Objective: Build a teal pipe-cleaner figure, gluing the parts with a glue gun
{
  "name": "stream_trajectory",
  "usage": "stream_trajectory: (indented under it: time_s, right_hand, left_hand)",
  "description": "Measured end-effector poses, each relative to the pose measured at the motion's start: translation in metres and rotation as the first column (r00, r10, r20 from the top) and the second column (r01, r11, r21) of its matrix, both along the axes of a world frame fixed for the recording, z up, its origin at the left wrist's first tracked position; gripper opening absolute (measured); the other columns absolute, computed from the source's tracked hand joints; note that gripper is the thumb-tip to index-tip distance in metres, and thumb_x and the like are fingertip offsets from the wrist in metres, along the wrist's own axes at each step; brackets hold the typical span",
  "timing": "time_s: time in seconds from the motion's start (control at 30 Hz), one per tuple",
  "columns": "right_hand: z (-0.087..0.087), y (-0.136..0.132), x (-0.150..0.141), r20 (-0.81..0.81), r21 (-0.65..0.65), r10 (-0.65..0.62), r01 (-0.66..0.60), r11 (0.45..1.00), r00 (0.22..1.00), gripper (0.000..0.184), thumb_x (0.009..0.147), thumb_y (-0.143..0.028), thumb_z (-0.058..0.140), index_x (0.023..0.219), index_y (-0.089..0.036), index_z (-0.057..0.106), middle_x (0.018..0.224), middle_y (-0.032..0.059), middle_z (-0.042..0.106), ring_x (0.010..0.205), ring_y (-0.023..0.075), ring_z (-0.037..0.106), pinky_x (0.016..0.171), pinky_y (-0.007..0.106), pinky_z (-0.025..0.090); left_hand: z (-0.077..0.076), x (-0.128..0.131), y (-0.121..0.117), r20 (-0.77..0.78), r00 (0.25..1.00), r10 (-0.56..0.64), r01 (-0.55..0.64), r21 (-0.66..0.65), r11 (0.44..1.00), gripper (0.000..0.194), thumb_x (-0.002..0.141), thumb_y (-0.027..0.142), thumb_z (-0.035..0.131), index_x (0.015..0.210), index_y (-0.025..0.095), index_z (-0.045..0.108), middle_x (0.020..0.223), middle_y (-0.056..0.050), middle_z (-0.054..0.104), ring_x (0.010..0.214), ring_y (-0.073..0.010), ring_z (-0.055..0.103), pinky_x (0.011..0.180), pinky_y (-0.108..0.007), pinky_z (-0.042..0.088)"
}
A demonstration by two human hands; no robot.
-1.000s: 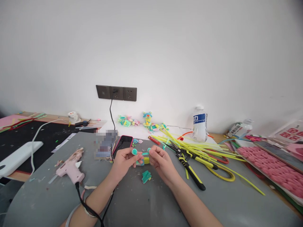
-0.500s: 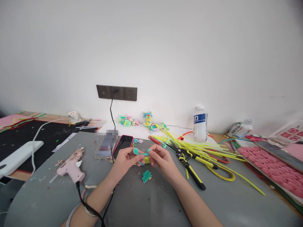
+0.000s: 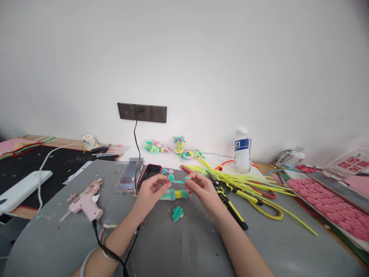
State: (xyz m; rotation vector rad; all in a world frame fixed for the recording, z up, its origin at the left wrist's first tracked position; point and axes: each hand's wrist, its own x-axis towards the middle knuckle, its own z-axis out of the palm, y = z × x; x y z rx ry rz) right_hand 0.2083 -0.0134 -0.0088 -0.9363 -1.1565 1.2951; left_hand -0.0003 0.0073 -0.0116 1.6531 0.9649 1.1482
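A turquoise pipe cleaner point(image 3: 179, 181) with both ends curled into small coils spans the gap between my hands. My left hand point(image 3: 151, 189) has bent fingers at its left coil. My right hand point(image 3: 201, 188) pinches the other end between thumb and fingertips. Below it on the table lies a yellow bundle point(image 3: 178, 194) wrapped with turquoise bands, partly hidden behind my left hand. Nearer to me rests a small turquoise folded piece point(image 3: 178, 213), touched by neither hand.
Yellow-handled pliers point(image 3: 232, 207) and long yellow pipe cleaners point(image 3: 245, 177) lie to the right. A pink glue gun point(image 3: 88, 204) with a black cord is at left. Behind are a phone point(image 3: 150, 173), a bottle point(image 3: 242, 154) and finished colourful figures point(image 3: 179, 145).
Both hands have shifted slightly right with the pipe cleaner, and its middle shows more openly. The yellow bundle underneath is now more visible.
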Motion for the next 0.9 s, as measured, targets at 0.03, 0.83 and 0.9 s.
stream_trajectory:
  time_s: [0.03, 0.83, 0.9]
  right_hand:
    - [0.0, 0.001, 0.003, -0.018, 0.005, -0.036, 0.036, 0.999, 0.999, 0.037, 0.073, -0.051, 0.083, 0.077, -0.021, 0.063, 0.06, -0.0019, 0.063, 0.056, 0.0129, 0.054, 0.055, 0.026, 0.042]
    - [-0.008, 0.015, 0.008, -0.012, -0.059, -0.311, 0.31, 0.949, 0.95, 0.047, 0.054, -0.056, 0.089, 0.067, -0.018, 0.065, 0.056, -0.0036, 0.055, 0.053, 0.0117, 0.044, 0.053, 0.026, 0.03]
    - [-0.007, 0.014, 0.005, 0.018, -0.057, -0.28, 0.281, 0.958, 0.96, 0.046, 0.054, -0.056, 0.089, 0.068, -0.018, 0.068, 0.056, -0.0032, 0.056, 0.053, 0.0116, 0.043, 0.053, 0.026, 0.029]
  left_hand:
    - [-0.001, -0.001, 0.0, -0.099, 0.995, 0.014, -0.003, 0.102, 0.995, 0.021, 0.085, 0.039, 0.068, 0.095, 0.02, 0.071, 0.09, -0.006, 0.074, 0.083, -0.0222, 0.066, 0.068, -0.032, 0.054]
    - [0.002, 0.0, -0.001, -0.237, 0.959, 0.154, -0.106, 0.202, 0.974, 0.021, 0.08, 0.033, 0.072, 0.097, 0.021, 0.066, 0.094, -0.003, 0.073, 0.081, -0.0206, 0.065, 0.071, -0.029, 0.049]
    - [0.003, 0.001, -0.002, -0.217, 0.964, 0.154, -0.112, 0.195, 0.974, 0.022, 0.08, 0.034, 0.072, 0.097, 0.021, 0.066, 0.093, -0.003, 0.073, 0.078, -0.0199, 0.064, 0.069, -0.029, 0.048]
